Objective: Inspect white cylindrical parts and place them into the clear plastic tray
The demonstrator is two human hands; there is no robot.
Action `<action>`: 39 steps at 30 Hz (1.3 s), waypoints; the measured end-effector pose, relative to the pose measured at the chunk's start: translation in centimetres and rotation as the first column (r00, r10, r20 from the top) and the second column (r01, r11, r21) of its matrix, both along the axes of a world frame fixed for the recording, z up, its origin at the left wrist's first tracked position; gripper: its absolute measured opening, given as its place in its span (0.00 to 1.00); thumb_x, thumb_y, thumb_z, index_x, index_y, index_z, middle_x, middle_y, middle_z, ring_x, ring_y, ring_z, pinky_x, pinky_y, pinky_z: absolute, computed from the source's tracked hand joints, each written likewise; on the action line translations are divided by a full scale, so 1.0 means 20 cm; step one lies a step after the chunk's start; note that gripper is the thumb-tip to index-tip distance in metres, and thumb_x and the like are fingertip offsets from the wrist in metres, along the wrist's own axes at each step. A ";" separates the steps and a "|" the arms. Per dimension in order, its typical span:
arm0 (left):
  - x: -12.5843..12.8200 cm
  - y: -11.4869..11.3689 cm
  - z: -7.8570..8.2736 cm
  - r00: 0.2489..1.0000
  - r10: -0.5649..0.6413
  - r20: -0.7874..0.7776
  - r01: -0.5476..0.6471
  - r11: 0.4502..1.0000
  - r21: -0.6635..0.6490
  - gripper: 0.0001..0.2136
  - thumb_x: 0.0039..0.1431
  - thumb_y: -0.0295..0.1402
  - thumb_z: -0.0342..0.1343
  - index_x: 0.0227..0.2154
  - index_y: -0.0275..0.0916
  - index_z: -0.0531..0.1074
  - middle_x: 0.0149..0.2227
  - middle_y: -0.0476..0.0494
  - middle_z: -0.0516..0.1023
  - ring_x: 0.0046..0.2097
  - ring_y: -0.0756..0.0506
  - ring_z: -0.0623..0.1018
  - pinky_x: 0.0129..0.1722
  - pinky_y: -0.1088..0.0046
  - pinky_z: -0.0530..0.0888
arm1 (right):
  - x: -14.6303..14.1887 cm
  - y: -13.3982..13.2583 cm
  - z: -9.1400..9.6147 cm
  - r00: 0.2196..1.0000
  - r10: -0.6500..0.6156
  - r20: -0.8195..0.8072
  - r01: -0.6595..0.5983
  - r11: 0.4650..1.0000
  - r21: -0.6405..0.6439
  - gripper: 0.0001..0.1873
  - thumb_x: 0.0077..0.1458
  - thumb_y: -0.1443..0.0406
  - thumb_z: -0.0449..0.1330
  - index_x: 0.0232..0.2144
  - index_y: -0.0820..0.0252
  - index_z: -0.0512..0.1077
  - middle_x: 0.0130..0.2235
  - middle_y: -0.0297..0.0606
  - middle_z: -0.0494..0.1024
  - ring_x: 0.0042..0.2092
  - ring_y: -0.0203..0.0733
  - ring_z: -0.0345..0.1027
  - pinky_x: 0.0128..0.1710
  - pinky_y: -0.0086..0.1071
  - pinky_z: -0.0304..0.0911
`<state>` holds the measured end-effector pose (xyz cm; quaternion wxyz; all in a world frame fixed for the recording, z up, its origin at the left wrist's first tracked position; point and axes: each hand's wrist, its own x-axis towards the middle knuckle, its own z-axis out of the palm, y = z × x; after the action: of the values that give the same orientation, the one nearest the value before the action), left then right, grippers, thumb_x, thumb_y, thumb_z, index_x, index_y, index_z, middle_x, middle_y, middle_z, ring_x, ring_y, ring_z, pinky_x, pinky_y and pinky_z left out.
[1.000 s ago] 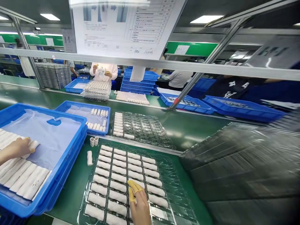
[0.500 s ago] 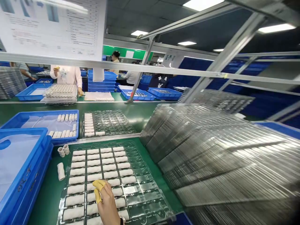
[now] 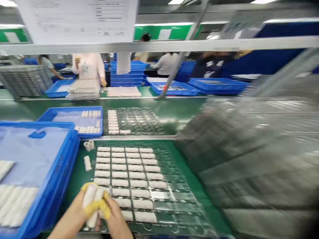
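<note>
Both my hands meet at the near left corner of a clear plastic tray (image 3: 174, 199) that holds rows of white cylinders (image 3: 124, 166). My left hand (image 3: 74, 212), with yellow finger cots, is closed around a few white cylinders (image 3: 90, 199). My right hand (image 3: 114, 215), also in yellow cots, touches the same bundle with its fingers curled on it. The picture is blurred by motion. A big blue bin (image 3: 57, 186) lined with blue film and holding more white cylinders stands just left of the hands.
A tall slanted stack of clear trays (image 3: 249, 159) fills the right side. Loose cylinders (image 3: 87, 162) lie between bin and tray. Beyond a metal rail are another blue bin (image 3: 50, 114) and a clear tray (image 3: 134, 119). Other people work across the green belt.
My left hand has left the blue bin and come to the tray's near corner with cylinders. My right hand slid left to meet it. The view swung back to the left.
</note>
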<state>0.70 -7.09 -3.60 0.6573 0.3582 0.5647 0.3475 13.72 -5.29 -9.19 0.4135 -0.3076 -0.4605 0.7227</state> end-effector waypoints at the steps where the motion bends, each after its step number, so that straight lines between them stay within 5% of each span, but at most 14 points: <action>1: 0.03 0.02 -0.03 1.000 0.028 0.010 -0.028 1.000 -0.011 0.37 0.49 0.58 0.64 0.53 0.38 0.61 0.29 0.47 0.77 0.25 0.46 0.76 0.24 0.71 0.73 | 0.00 0.00 -0.01 1.000 0.002 -0.029 -0.006 0.993 -0.115 0.35 0.53 0.37 0.59 0.43 0.62 0.75 0.21 0.29 0.67 0.19 0.30 0.58 0.21 0.25 0.61; 4: 0.07 0.07 -0.11 0.996 0.082 -0.028 -0.082 0.996 0.022 0.34 0.53 0.60 0.58 0.52 0.38 0.60 0.31 0.44 0.77 0.25 0.45 0.76 0.26 0.68 0.74 | 0.02 0.03 -0.01 0.997 -0.044 -0.069 0.021 0.954 -0.300 0.30 0.51 0.41 0.65 0.39 0.62 0.76 0.21 0.29 0.66 0.20 0.30 0.56 0.20 0.24 0.57; 9: 0.03 0.10 -0.17 0.932 0.257 -0.255 -0.175 0.936 0.306 0.21 0.59 0.53 0.57 0.41 0.38 0.71 0.38 0.39 0.78 0.41 0.42 0.76 0.43 0.67 0.72 | 0.09 0.08 0.01 0.973 -0.224 -0.056 0.191 0.918 -0.347 0.27 0.43 0.44 0.71 0.36 0.59 0.77 0.36 0.41 0.80 0.36 0.44 0.73 0.37 0.36 0.71; 13: -0.04 0.13 -0.13 0.964 0.238 -0.120 -0.201 0.945 0.260 0.24 0.57 0.56 0.58 0.39 0.36 0.74 0.35 0.42 0.77 0.37 0.44 0.74 0.42 0.68 0.71 | 0.13 0.12 0.04 0.957 -0.287 -0.040 0.245 0.875 -0.417 0.29 0.46 0.43 0.68 0.38 0.61 0.77 0.37 0.42 0.80 0.36 0.45 0.73 0.42 0.39 0.72; 18: -0.08 0.17 -0.10 0.954 0.296 0.051 -0.300 0.930 0.212 0.24 0.54 0.53 0.63 0.43 0.37 0.78 0.40 0.43 0.78 0.44 0.45 0.73 0.48 0.71 0.68 | 0.13 0.13 0.07 0.958 -0.286 -0.029 0.237 0.844 -0.482 0.30 0.49 0.43 0.67 0.42 0.61 0.74 0.31 0.35 0.75 0.28 0.37 0.64 0.29 0.31 0.66; 25: -0.02 0.21 -0.03 0.913 0.234 0.334 -0.252 0.968 0.008 0.28 0.45 0.53 0.71 0.39 0.32 0.79 0.32 0.41 0.78 0.34 0.47 0.74 0.37 0.72 0.71 | 0.13 0.13 0.11 0.953 -0.275 0.128 0.294 0.940 -0.171 0.23 0.54 0.45 0.64 0.35 0.58 0.72 0.25 0.32 0.68 0.30 0.38 0.62 0.33 0.31 0.64; 30: -0.02 0.23 0.03 0.914 0.181 0.364 -0.218 0.974 0.062 0.24 0.47 0.50 0.70 0.37 0.32 0.79 0.35 0.37 0.80 0.37 0.45 0.77 0.41 0.70 0.73 | 0.19 0.18 0.17 0.938 -0.297 0.181 0.295 0.955 0.035 0.22 0.54 0.50 0.65 0.44 0.58 0.74 0.43 0.41 0.78 0.43 0.44 0.71 0.45 0.36 0.69; 34: -0.03 0.21 0.05 0.990 0.122 0.067 -0.137 0.933 0.333 0.20 0.53 0.42 0.68 0.47 0.37 0.78 0.44 0.39 0.81 0.46 0.42 0.77 0.49 0.66 0.72 | 0.21 0.19 0.18 0.810 -0.516 0.278 0.364 0.816 0.449 0.15 0.57 0.58 0.64 0.46 0.55 0.76 0.48 0.42 0.78 0.50 0.47 0.71 0.53 0.41 0.68; 36: -0.03 0.20 0.06 0.983 0.130 -0.128 -0.045 0.853 0.519 0.17 0.56 0.38 0.66 0.48 0.39 0.78 0.47 0.39 0.80 0.50 0.41 0.76 0.53 0.64 0.71 | 0.22 0.18 0.19 0.763 -0.581 0.283 0.333 0.729 0.598 0.13 0.59 0.61 0.63 0.46 0.53 0.77 0.48 0.41 0.79 0.51 0.47 0.71 0.52 0.42 0.69; 39: -0.02 0.18 0.06 0.947 0.160 -0.279 0.079 0.726 0.683 0.13 0.60 0.34 0.63 0.48 0.41 0.79 0.47 0.39 0.80 0.50 0.41 0.76 0.54 0.63 0.72 | 0.22 0.16 0.20 0.747 -0.590 0.305 0.272 0.691 0.670 0.13 0.61 0.65 0.62 0.48 0.52 0.77 0.48 0.41 0.79 0.51 0.46 0.73 0.53 0.42 0.70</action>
<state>0.22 -3.57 -2.45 0.3701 0.6143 0.5023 0.4831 18.19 -2.01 -5.21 0.5174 -0.4430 -0.6607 0.3154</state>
